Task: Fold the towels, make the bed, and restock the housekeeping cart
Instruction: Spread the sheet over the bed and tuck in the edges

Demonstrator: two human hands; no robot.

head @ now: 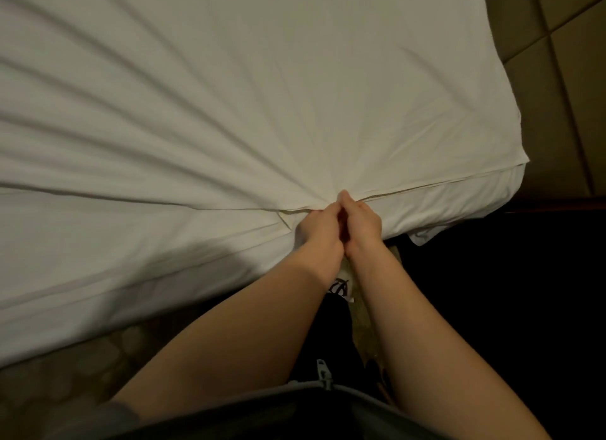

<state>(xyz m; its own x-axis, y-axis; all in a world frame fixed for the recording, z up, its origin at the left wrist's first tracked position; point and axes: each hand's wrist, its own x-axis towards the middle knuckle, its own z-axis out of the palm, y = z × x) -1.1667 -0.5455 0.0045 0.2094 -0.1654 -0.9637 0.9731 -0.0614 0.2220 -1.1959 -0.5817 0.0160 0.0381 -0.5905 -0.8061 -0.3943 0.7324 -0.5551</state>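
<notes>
White sheet (262,95) covers bed (452,207), creases fanning out from near edge. Tan padded panels (541,62) upper right; patterned carpet (65,384) lower left. Left grip (319,230) and right grip (362,223) touch side by side, both pinching sheet at near edge.

Dim light here: tan padded wall panels (557,62) upper right, patterned carpet (82,380) lower left, deep shadow at right.

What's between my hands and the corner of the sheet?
In the head view, only the edge of the sheet runs from the left hand and right hand to its corner; nothing lies on it.
</notes>
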